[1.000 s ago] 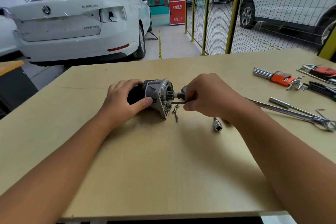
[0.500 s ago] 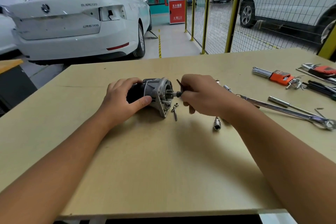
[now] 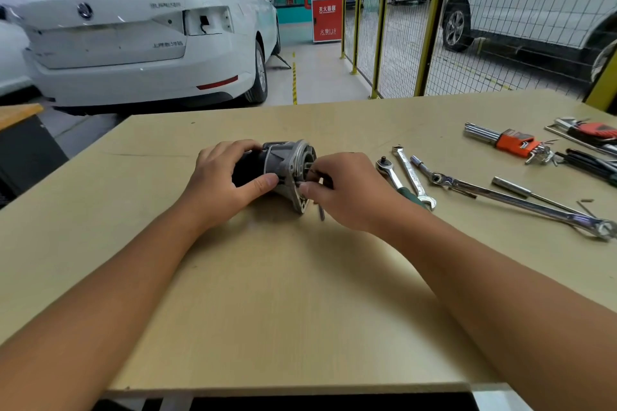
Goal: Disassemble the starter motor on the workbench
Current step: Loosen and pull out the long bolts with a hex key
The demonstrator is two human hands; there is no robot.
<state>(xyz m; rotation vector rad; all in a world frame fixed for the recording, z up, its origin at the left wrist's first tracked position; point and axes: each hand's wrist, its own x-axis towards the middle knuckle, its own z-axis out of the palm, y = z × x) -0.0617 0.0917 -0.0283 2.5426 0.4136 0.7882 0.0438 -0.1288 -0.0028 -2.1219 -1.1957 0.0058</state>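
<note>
Starter (image 3: 280,167): lies on its side at mid-bench (image 3: 300,310), grey flange end toward my right.

Left hand (image 3: 227,183): fingers curled over the dark body, thumb pressed against the grey housing. It holds the unit down. Best kept firm, so the starter does not roll while I work.

Right hand (image 3: 347,190): at the flange face, thumb and forefinger pinching a thin dark tool (image 3: 315,173), likely a hex key; its tip is hidden behind my fingers, so I cannot tell whether it is seated.

Step, as I judge it: loosening a flange screw. Seat the key fully and square before turning, or the head may round.

Loose bolt (image 3: 321,212): on the bench just under my right hand; mind not to knock it away.

Spare tools: ratchet (image 3: 389,173), spanner (image 3: 412,177), key set (image 3: 500,138), well to the right.
</note>
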